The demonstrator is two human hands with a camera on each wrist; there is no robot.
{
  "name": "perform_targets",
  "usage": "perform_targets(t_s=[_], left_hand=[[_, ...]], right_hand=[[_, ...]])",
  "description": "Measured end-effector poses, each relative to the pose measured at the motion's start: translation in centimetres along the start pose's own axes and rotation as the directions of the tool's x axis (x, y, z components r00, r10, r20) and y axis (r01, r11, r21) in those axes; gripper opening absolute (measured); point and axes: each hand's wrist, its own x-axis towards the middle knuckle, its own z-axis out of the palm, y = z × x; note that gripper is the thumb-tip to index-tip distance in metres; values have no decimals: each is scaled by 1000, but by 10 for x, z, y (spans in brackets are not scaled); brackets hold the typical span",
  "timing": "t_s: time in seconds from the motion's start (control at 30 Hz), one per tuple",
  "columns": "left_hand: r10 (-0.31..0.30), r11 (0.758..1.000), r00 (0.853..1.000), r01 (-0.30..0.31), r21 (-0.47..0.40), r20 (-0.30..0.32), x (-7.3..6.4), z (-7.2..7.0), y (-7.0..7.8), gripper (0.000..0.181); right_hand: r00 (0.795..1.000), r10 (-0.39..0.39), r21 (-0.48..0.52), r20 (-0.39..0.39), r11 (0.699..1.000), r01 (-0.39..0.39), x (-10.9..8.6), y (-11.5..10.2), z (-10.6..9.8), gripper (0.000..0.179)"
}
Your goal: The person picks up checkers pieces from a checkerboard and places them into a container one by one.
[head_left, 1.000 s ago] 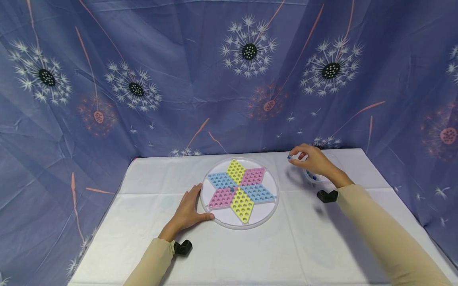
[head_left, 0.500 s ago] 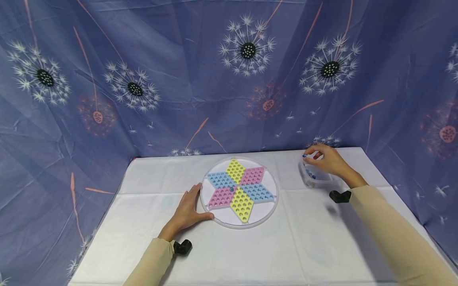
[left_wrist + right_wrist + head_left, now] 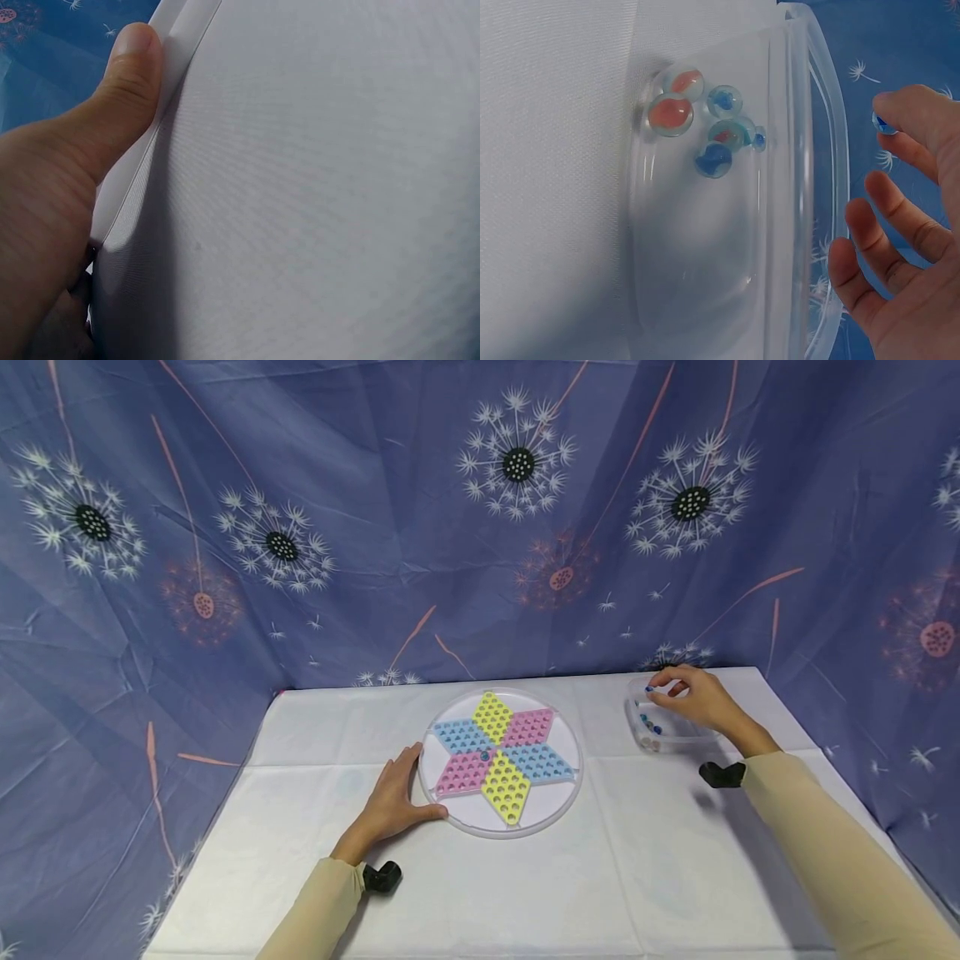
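Note:
My left hand (image 3: 390, 803) lies at the left edge of a round white Chinese checkers board (image 3: 467, 812), fingers spread and nearly straight. Its thumb (image 3: 129, 94) touches the board's rim in the left wrist view. One marble (image 3: 485, 757) sits on the star near the middle, in the pink point. On the right, thumb and index finger of my right hand (image 3: 699, 702) pinch a blue marble (image 3: 883, 122) above a clear plastic box (image 3: 678, 744); the other fingers are loosely bent. Several glass marbles, including a blue one (image 3: 714, 160) and an orange one (image 3: 670, 115), lie in the box.
A white cloth (image 3: 480, 902) covers the table. Behind it hangs a blue curtain (image 3: 420, 527) with dandelion prints, close to the box and the board's far side. Black wrist devices (image 3: 382, 877) are worn on both wrists.
My right hand has moved right, from the gap between board and box to above the box, with the blue marble still pinched. My left hand stays at the board's edge.

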Motion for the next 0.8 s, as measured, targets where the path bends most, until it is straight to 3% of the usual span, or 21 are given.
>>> perform_targets(t_s=[0.37, 0.8], left_hand=[[-8, 1000, 1000, 8, -9, 12, 1, -1, -1, 124], [-21, 1000, 999, 21, -12, 29, 1, -1, 0, 125]], right_hand=[[1000, -8, -16, -11, 1000, 7, 9, 7, 11, 25], [995, 14, -47, 103, 999, -9, 11, 12, 19, 23]])
